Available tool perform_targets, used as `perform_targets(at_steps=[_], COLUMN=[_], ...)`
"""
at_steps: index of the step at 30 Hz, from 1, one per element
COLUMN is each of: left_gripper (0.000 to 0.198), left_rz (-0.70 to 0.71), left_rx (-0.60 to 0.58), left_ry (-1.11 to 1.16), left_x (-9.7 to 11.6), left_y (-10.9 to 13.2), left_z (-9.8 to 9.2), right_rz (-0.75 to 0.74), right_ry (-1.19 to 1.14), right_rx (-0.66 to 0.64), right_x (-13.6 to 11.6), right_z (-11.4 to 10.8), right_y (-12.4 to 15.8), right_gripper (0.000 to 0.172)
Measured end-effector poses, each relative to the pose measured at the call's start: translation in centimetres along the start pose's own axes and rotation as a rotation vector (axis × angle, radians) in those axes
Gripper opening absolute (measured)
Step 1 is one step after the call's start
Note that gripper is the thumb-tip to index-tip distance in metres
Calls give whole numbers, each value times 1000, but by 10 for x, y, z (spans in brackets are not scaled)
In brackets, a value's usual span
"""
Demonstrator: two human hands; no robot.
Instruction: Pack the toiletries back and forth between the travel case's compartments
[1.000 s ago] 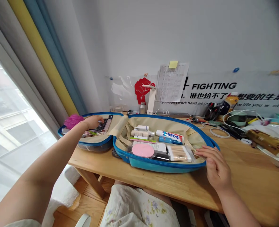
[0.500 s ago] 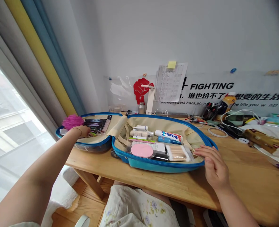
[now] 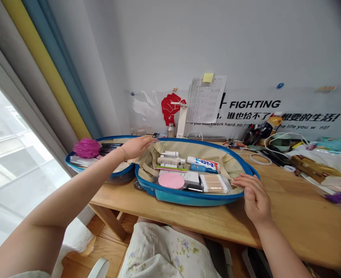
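A blue suitcase (image 3: 184, 199) lies spread open on the table. My left hand (image 3: 138, 147) is over the cream lining at the hinge between its halves, fingers stretched out and holding nothing I can see. My right hand (image 3: 254, 195) rests on the right rim of the larger half, fingers extended. In that half are a pink oval (image 3: 171, 180), a pack of cotton swabs (image 3: 214, 183), a toothpaste tube (image 3: 203, 163), a blue bottle (image 3: 203, 168) and several small tubes. A magenta bath puff (image 3: 86, 148) sits in the left half, beside dark slim items partly hidden by my left forearm.
A white lamp (image 3: 181, 121) and a small metallic bottle (image 3: 171, 130) stand behind the suitcase. To the right lie a white ring (image 3: 260, 159), cables, an orange-labelled bottle (image 3: 275, 122) and a brown pouch (image 3: 309, 168). Curtains (image 3: 40, 73) hang at the left.
My left hand has moved right, from the items beside the bath puff to the hinge of the suitcase. My right hand stays on the right rim. The view has shifted slightly.
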State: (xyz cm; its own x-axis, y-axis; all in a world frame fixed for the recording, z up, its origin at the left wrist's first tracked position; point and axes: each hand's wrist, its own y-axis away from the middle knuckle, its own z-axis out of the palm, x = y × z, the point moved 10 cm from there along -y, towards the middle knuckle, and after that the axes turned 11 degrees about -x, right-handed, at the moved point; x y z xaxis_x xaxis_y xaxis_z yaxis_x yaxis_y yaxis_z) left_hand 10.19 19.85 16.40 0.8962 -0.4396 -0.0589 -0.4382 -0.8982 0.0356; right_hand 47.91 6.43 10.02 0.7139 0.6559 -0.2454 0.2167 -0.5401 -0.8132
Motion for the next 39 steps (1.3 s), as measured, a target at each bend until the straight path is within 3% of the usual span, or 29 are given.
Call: perform_targets(at_steps=[4, 8, 13, 23, 25, 27, 29, 31, 33, 35, 39], left_gripper=[48, 47, 46, 39, 41, 42, 44, 40, 40, 37, 36], left_rz=[213, 355, 387, 313, 252, 134, -29, -204, -352, -460, -552], left_rx=[-134, -261, -296, -254, -196, -99, -13, 2, -80, -210, -399], left_ry=[-11, -31, -26, 21, 22, 17, 1, -28, -52, -67, -94], left_x=[78, 118, 128, 124, 107, 70, 16, -45, -101, -145, -190], left_y=[-15, -20, -28, -25, -23, -20, -13, -1, 15, 32, 59], left_z=[29, 60, 72, 63, 48, 24, 2, -5, 8, 35, 89], right_rz=[10, 13, -7, 4, 18, 36, 48, 53, 55, 50, 27], right_ry=[-8, -1, -7, 7, 8, 4, -3, -11, -14, -13, -10], right_rx=[5, 5, 9, -8, -11, -13, -19, -22, -19, -14, -16], right_x=[0, -2, -4, -1, 0, 2, 4, 5, 6, 6, 4], right_z=[-1, -1, -1, -1, -1, 0, 1, 1, 2, 1, 2], right_y=[0, -1, -1, 1, 0, 0, 0, 1, 1, 1, 1], right_gripper=[34, 35, 33, 34, 35, 36, 37, 38, 38, 37, 35])
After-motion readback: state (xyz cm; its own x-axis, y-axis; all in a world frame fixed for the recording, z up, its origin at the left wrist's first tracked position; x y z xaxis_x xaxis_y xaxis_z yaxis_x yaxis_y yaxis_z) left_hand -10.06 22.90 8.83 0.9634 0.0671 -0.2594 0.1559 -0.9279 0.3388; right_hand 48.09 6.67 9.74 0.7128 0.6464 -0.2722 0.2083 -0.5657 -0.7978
